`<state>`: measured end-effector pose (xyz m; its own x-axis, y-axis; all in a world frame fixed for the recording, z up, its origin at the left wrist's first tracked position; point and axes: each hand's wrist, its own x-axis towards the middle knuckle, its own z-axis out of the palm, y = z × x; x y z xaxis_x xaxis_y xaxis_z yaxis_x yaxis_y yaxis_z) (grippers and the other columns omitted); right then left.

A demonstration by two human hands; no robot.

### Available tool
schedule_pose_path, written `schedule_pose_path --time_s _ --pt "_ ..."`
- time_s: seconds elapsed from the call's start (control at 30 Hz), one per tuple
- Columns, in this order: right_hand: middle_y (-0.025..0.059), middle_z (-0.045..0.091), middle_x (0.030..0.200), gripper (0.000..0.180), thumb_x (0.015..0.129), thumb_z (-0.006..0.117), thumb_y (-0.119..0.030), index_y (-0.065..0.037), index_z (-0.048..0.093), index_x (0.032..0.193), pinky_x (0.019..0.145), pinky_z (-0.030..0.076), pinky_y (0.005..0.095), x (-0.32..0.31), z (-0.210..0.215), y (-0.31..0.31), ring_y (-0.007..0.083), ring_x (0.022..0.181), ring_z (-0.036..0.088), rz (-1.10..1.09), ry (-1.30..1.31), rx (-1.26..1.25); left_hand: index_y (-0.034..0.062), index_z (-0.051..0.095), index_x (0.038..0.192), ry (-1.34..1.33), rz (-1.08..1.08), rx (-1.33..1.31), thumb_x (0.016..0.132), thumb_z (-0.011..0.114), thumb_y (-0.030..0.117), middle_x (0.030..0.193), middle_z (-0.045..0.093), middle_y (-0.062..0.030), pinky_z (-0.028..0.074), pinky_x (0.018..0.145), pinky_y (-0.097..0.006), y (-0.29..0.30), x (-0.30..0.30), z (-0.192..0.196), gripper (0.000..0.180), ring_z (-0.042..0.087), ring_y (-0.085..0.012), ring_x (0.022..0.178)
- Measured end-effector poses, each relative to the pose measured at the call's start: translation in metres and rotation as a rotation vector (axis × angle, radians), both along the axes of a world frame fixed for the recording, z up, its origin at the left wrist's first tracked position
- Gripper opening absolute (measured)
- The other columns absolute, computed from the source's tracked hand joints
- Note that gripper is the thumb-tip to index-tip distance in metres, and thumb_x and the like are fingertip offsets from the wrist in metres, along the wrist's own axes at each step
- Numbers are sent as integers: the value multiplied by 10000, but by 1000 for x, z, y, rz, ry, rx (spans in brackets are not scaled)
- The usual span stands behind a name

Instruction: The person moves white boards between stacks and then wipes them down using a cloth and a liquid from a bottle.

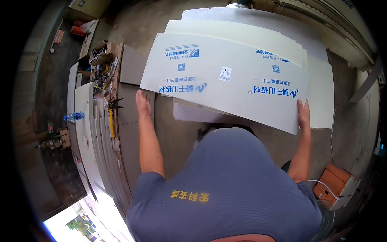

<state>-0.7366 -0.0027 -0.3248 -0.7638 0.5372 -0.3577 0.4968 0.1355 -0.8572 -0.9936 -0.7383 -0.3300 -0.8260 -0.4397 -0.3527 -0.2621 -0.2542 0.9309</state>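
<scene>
A large white board [238,72] with blue print and a small white label lies at an angle over a stack of pale boards [225,29]. My left hand [143,104] is at its near left corner, the fingers slightly blurred and closed at the edge. At the near right end, my right hand [304,113] grips the board's edge, its fingertips on the printed face and the rest of the grip partly hidden. Beneath the stack shows a grey-white work surface [193,113].
To the left, a cluttered bench holds a box of tools [100,53], a yellow caulking gun [111,121] and a water bottle [74,116]. Long panels [86,129] lean beside it. An orange-brown box [332,183] with a white cable stands at lower right.
</scene>
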Motion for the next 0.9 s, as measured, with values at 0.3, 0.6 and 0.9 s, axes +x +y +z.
schedule_pose_path --time_s 0.3,0.6,0.9 --pt "191 513 1460 638 1025 533 -428 5 407 1477 1131 351 397 -35 16 9 298 1354 474 -49 -5 78 9 292 1483 103 -120 -152 927 675 12 1359 558 -135 430 1049 -339 47 -10 8 676 540 -219 1241" --pt "245 148 1644 975 899 630 -491 88 183 1542 1252 67 483 -96 65 -250 366 1543 96 1113 77 877 -21 375 1381 183 -119 -414 869 748 70 1252 613 -150 503 945 -356 13 -11 -32 640 618 -222 1100" --pt "238 475 1456 604 916 629 -181 55 439 1438 1139 328 413 -152 105 -377 332 1368 441 1263 387 -4 3 522 1351 82 109 -572 871 737 369 1302 614 -231 460 1031 -403 -56 25 -63 641 600 -328 1205"
